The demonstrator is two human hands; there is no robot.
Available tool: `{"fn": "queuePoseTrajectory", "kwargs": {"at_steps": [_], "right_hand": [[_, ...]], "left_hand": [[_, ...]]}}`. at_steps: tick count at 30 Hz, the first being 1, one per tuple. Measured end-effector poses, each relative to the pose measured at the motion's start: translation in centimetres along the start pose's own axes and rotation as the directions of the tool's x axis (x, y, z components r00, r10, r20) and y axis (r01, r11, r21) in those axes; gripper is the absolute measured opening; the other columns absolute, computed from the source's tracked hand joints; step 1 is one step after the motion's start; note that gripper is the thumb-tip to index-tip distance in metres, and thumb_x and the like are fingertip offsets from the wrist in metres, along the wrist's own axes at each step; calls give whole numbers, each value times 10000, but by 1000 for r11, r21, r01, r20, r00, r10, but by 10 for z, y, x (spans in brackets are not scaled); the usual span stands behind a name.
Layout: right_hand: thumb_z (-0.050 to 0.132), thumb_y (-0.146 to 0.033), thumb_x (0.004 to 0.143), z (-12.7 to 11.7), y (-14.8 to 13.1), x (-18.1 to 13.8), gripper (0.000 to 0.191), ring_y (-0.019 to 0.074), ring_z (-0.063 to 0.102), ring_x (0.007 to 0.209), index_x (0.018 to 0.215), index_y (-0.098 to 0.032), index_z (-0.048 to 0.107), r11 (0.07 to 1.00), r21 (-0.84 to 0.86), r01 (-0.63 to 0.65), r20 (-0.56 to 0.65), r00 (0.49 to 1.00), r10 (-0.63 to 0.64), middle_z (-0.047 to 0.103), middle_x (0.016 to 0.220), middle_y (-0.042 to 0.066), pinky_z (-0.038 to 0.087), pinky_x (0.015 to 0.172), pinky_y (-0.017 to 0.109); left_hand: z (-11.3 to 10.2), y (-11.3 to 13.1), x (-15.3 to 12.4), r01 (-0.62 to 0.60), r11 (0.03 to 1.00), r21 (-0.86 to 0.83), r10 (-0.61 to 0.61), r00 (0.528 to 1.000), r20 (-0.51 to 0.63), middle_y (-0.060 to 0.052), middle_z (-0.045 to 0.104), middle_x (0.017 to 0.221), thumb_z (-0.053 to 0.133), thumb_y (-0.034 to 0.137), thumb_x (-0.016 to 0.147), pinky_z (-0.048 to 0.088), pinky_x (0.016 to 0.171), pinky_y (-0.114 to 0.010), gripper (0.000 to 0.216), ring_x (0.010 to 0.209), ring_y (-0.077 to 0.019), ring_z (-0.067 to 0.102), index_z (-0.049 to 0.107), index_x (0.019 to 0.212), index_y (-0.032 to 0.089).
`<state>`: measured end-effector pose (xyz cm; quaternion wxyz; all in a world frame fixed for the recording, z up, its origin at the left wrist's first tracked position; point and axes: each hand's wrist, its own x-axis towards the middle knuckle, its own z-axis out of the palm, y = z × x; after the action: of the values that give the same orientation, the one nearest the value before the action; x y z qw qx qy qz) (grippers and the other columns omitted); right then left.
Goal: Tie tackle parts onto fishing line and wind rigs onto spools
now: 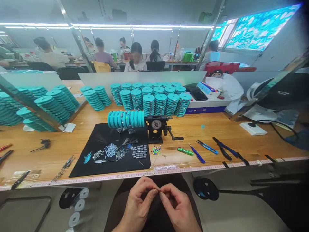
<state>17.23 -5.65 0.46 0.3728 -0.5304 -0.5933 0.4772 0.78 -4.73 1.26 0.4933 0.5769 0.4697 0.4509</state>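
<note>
A worker's left hand (pixel 142 203) and right hand (pixel 177 207) meet fingertip to fingertip above the lap, just in front of a wooden surface (pixel 190 127). On each, thumb and forefinger are pinched together; anything between them is too small to make out. Beyond the hands, a pink measuring tape (pixel 96 179) runs along the front edge, and a black mat (pixel 96 169) lies to the left behind it. Small parts are sorted on the mat: turquoise slivers (pixel 87 157), a heap of pale blue pieces (pixel 111 150) and, toward its right side, grey cylinders (pixel 140 152) set close together. Colored beads (pixel 155 149) are scattered just beside the mat. Behind them stands a black hand-cranked winder (pixel 155 130) with a round dial, its row of turquoise spools (pixel 125 119) extending left over the mat's far edge. To the right lie a green tube (pixel 185 151), a blue-handled tool (pixel 198 154), blue snips (pixel 207 147) and open-handled pliers (pixel 224 150). Stacks of turquoise discs (pixel 136 100) line the back, near a smartphone (pixel 198 93). Past a low partition (pixel 169 76), other workers (pixel 154 53) sit beneath strip lights (pixel 145 26).
</note>
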Motion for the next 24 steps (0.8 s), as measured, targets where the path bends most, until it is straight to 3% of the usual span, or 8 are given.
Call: {"fn": "queuePoseTrajectory", "kwargs": {"at_steps": [2, 4, 7, 10, 14, 20, 24], "right_hand": [[629, -356, 872, -2, -2, -1, 153, 226, 504, 725, 800, -240, 699, 992, -86, 92, -69, 993, -98, 597, 726, 53, 363, 685, 348], [642, -360, 862, -2, -4, 0, 137, 260, 524, 829, 804, -249, 698, 992, -35, 122, -80, 989, -125, 628, 818, 77, 371, 766, 376], [571, -492, 894, 2, -6, 4, 282, 201, 511, 711, 802, -226, 593, 967, 246, -73, 131, 990, 42, 594, 776, 49, 387, 664, 322], [548, -601, 874, 9, -7, 8, 399, 118, 330, 548, 781, -220, 474, 871, 406, -276, 310, 938, 153, 420, 632, -42, 269, 522, 251], [587, -581, 867, 12, -8, 11, 405, 114, 224, 590, 775, -204, 469, 887, 384, -257, 286, 946, 150, 323, 650, -61, 213, 537, 255], [598, -565, 868, 21, 2, 14, 399, 106, 158, 546, 768, -207, 451, 848, 424, -319, 348, 922, 173, 276, 583, -85, 133, 511, 274], [601, -615, 841, 33, 8, 13, 452, 100, 155, 544, 752, -202, 443, 857, 419, -299, 294, 938, 183, 266, 583, -89, 121, 512, 270]], "left_hand": [[0, 0, -1, -3, 1000, -17, 3, 1000, -12, -49, 571, 821, 596, 292, 899, 441, 689, -259, 187, 783, -181, 565, 719, 797, 195], [0, 0, -2, -8, 999, -34, 7, 1000, -27, -51, 555, 829, 616, 294, 886, 443, 670, -254, 171, 777, -177, 559, 740, 817, 199], [-2, -1, -4, -17, 999, -27, 16, 999, -42, -48, 538, 828, 629, 299, 880, 447, 686, -264, 169, 774, -175, 555, 758, 826, 205], [-5, -3, -5, -15, 1000, 7, 16, 998, -57, -54, 535, 844, 629, 305, 880, 446, 701, -274, 176, 785, -179, 554, 758, 818, 202], [-9, -5, -7, -19, 999, 31, 22, 995, -96, -68, 523, 879, 630, 321, 872, 453, 645, -272, 178, 760, -178, 549, 740, 826, 187], [-17, -9, -9, -112, 976, 185, 135, 984, -119, -80, 526, 902, 576, 263, 893, 471, 736, -303, 183, 844, -205, 577, 696, 786, 175], [-17, -15, -13, -163, 954, 251, 196, 974, -111, -73, 527, 912, 532, 219, 910, 484, 739, -284, 164, 843, -186, 585, 655, 810, 176]]}}
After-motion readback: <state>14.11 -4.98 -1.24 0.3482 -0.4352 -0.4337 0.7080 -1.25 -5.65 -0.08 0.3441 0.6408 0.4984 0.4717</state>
